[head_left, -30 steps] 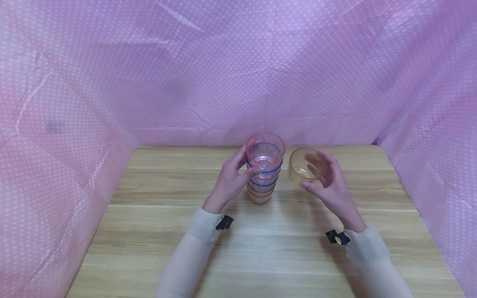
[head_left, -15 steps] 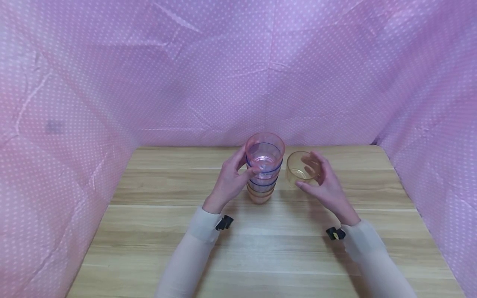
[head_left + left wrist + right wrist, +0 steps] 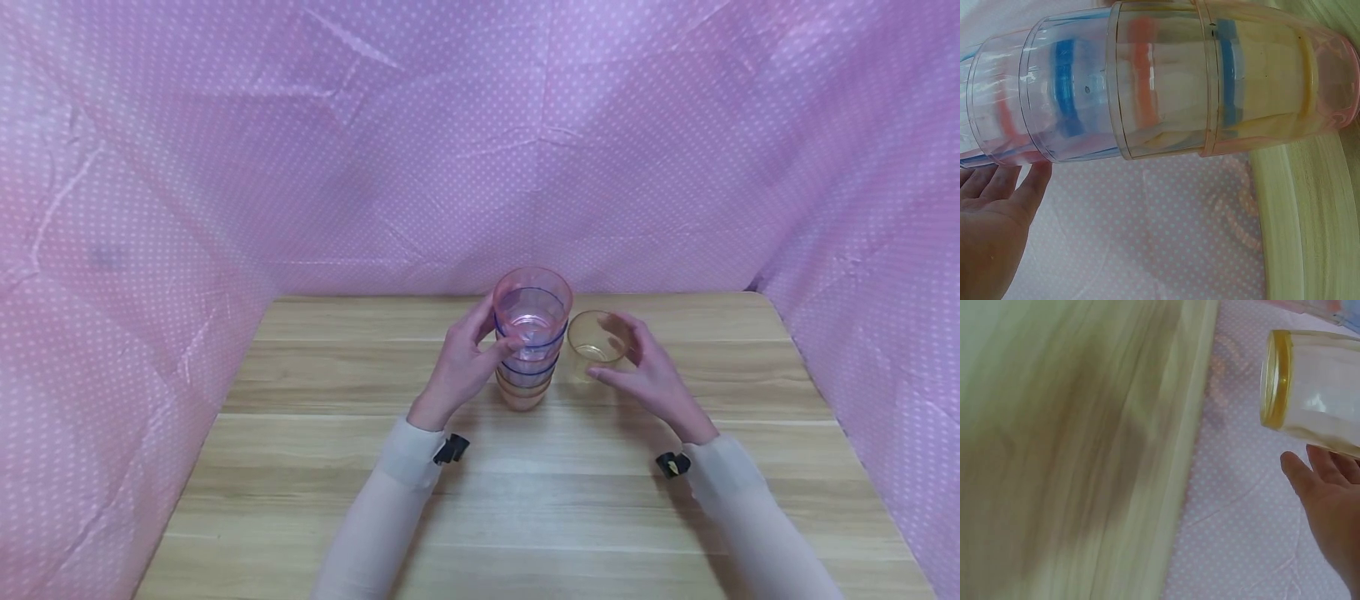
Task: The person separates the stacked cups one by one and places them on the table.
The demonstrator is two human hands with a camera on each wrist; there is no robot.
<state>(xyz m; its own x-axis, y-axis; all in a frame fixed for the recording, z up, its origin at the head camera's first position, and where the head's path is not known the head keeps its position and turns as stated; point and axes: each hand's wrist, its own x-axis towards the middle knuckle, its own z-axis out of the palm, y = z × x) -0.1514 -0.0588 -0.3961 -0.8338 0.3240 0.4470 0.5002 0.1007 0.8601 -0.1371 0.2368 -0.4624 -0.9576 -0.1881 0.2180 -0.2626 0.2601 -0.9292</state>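
Observation:
Near the back of the table, a tall stack of clear tinted cups (image 3: 534,367) stands upright. Pink, blue-rimmed and yellow cups are nested in it. My left hand (image 3: 467,362) grips its upper part, thumb in front and fingers round the far left side. To its right, my right hand (image 3: 658,375) holds a clear yellow cup (image 3: 588,343) by the side, mouth up, beside the stack. In the right wrist view the cup's yellow base (image 3: 1280,380) appears apart from the tabletop. The left wrist view shows the nested cups (image 3: 1160,81) along their side, with coloured bands inside.
The wooden table (image 3: 480,508) has its back edge just behind the cups. Pink dotted cloth (image 3: 390,167) hangs behind and at both sides. A black clip (image 3: 452,449) is on the left wrist, and another black clip (image 3: 672,465) on the right.
My right hand has brought the yellow cup leftward and lower, closer to the stack. The left hand and the stack have stayed in place.

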